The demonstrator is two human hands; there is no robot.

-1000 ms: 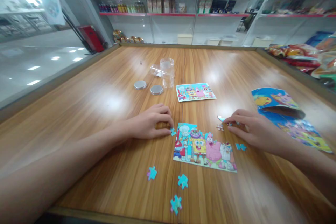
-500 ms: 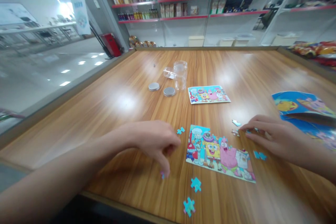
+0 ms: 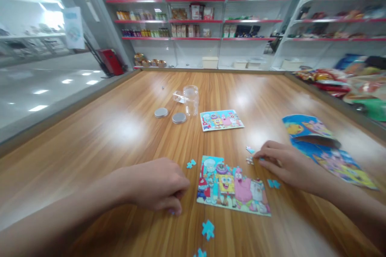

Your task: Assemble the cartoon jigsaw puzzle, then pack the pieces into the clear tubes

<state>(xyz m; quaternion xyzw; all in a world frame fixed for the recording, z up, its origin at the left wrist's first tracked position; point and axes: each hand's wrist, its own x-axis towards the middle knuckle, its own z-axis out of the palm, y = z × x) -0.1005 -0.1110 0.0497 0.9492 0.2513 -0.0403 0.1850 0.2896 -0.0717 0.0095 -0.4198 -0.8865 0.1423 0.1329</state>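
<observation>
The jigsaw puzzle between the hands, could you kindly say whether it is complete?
Incomplete: the jigsaw puzzle has a jagged upper edge, and loose pieces lie around it.

Jigsaw [image 3: 233, 186] bursting w/ colour here: sky-blue bkgd, yel. SpongeBob [image 3: 226, 184], pink Patrick [image 3: 242, 184], pale-green strip along btm! Loose pc. [image 3: 208, 229]: bright turq. Pic card [image 3: 221, 120]: same cartoon colours, white edge. Packet [image 3: 340, 164]: deep blue w/ yel. + pink print. Jar lid [image 3: 179, 118]: silver-grey. Tabletop [image 3: 169, 144]: warm brn woodgrain, darker streaks. Shelf edge [image 3: 251, 21]: red.
</observation>
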